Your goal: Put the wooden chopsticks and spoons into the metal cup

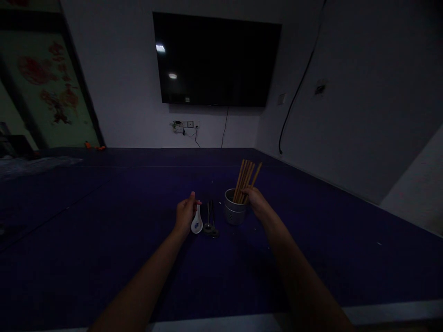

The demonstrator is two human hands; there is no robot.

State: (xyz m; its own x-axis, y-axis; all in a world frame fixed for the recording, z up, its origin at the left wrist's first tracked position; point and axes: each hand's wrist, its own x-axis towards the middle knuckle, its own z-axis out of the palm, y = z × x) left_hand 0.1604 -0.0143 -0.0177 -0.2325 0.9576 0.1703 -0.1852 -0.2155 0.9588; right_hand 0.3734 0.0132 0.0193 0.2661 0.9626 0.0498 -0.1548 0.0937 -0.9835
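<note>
Right hand [255,199] pinches chopsticks [245,177] in the metal holder [235,216]! Left of it, the left hand [184,213] pinches a soup spoon [197,226] (white, blue-patterned).

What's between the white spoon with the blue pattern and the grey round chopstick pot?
In the head view, two long-handled metal spoons lie between the white spoon and the pot.

A grey, perforated, cylindrical metal holder [235,214] is set upright, its mouth filled only in part by a bundle of slim light-brown chopsticks [244,177]. The chopsticks are tilted to the right, and one at the right edge is slightly fanned out. Left of the holder, two dark-handled metal spoons [208,226] are laid close together, bowls nearest the viewer. Farther left, a white spoon marked with a blue motif [197,224] is seen, its bowl likewise turned towards the viewer.
</note>
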